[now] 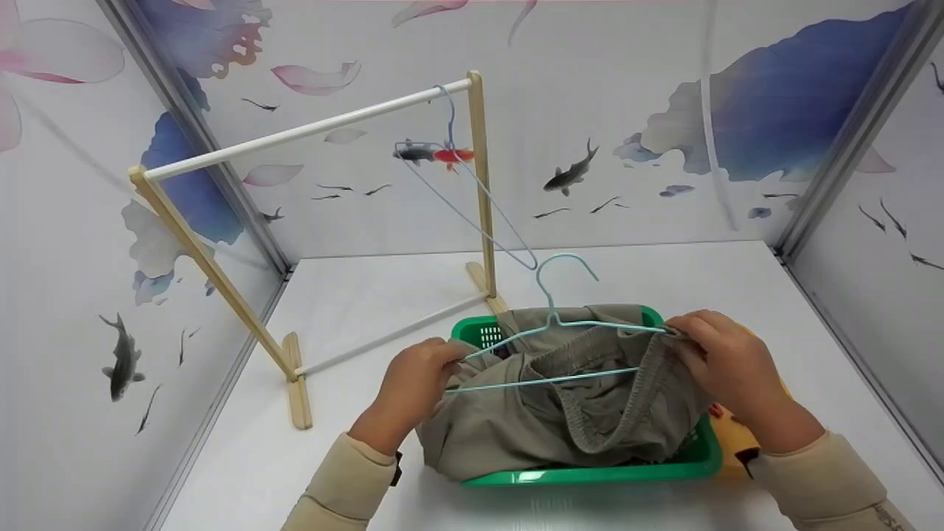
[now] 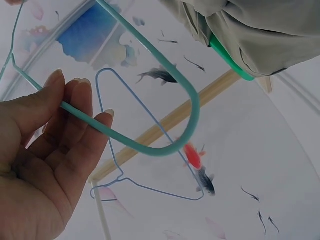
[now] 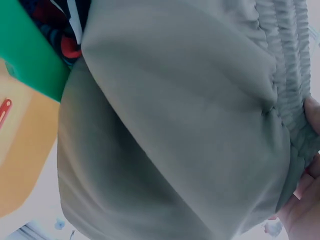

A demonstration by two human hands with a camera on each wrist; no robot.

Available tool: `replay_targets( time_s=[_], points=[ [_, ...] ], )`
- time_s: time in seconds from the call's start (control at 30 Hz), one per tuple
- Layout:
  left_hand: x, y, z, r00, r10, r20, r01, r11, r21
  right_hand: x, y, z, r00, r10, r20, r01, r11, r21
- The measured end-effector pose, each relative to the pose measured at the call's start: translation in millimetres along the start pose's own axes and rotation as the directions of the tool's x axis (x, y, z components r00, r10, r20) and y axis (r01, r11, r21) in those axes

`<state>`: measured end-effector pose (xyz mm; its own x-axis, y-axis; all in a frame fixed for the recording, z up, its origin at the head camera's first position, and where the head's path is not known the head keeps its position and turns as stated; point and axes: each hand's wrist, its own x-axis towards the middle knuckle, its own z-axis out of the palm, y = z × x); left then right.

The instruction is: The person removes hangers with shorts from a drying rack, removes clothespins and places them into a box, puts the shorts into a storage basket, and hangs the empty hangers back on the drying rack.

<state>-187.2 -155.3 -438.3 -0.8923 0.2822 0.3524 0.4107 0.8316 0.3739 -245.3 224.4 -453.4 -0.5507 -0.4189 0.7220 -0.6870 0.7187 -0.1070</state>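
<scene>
My left hand (image 1: 413, 380) pinches one end of a light teal wire clothes hanger (image 1: 552, 320) between thumb and fingers. In the left wrist view the hanger's rounded corner (image 2: 192, 112) juts out past the fingertips. Grey-khaki pants (image 1: 501, 428) with a gathered elastic waistband (image 3: 287, 65) lie heaped over a green basket (image 1: 590, 476). At the other end of the hanger, my right hand (image 1: 734, 369) pinches the waistband, with that end of the hanger inside it. The hanger's hook points up, and its lower bar crosses in front of the waist opening.
Behind the basket, to the left, stands a rack with a white rail (image 1: 310, 131) and wooden legs. A blue hanger (image 1: 472, 210) hangs near the rail's right end. Dark patterned cloth (image 3: 55, 37) shows in the basket. A yellow-orange thing (image 1: 730, 442) sits at its right. Printed panels surround the white table.
</scene>
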Motion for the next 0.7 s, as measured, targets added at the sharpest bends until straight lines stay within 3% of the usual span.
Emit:
replay_targets(
  time_s=[0.4,0.7],
  points=[
    [-12.6,-12.4,-6.6,0.996,-0.038,-0.080,0.042,0.998,0.056,-1.8,1.1,-9.0,0.990,0.104,0.094,-0.103,0.995,-0.013],
    [-23.6,-21.3,-14.4,0.992,-0.052,-0.112,0.065,0.990,0.122,0.4,-0.5,-15.3,0.971,0.209,0.113,-0.211,0.977,0.011]
  ],
)
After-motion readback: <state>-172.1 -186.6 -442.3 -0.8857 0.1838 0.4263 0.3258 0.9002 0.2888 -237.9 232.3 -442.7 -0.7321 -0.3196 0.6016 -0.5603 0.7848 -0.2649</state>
